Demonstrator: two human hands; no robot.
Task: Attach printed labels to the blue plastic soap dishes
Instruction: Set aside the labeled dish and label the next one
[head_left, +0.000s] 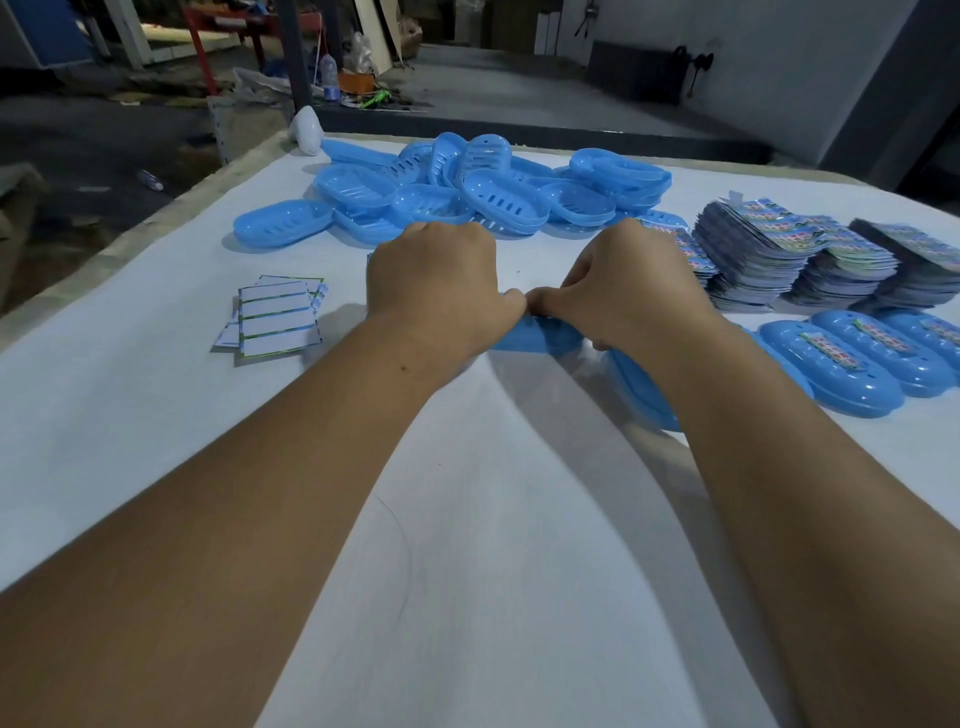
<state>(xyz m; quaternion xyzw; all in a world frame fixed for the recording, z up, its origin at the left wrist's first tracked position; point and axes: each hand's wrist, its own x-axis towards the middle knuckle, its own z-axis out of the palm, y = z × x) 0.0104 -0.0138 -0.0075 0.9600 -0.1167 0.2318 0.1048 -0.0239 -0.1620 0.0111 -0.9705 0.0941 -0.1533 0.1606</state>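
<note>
Small stack of white green-edged paper slips (278, 318): left side of the white-covered table (156, 405).
Heap of unlabelled blue slotted plastic soap dishes (457, 192): far centre, the larger share, work remaining.
Left hand (436, 291) and right hand (631, 291): thumbs meeting, each grip curled on one blue plastic soap dish (535, 335), mid-table; label under them hidden.
Stacks of printed colour labels (800, 260): right, plentiful.
Row of labelled blue dishes (852, 358): near right, a few finished.
</note>
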